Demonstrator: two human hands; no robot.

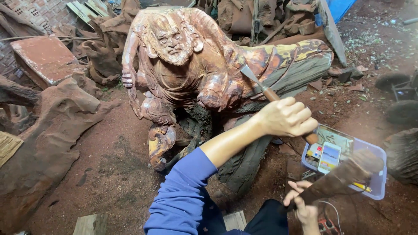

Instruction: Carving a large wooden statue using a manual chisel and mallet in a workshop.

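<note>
A large reddish-brown wooden sculpture (183,65) of a bearded, crouching figure rests on the dirt floor, joined to a dark log (296,69). My left hand (285,117), on a bare forearm with a blue sleeve, grips a chisel (265,89) by its wooden handle. The metal blade touches the carving near the figure's shoulder. My right hand (302,206) sits low at the bottom and holds a dark wooden mallet (348,172). The mallet is blurred and hangs a little below the chisel's butt end.
A bluish plastic box (379,178) holding small tools and a phone stands right of my hands. Rough wood lumps (52,130) and a red-topped block (45,56) fill the left. Wheels (400,109) sit far right, and a short plank (91,224) lies near the bottom.
</note>
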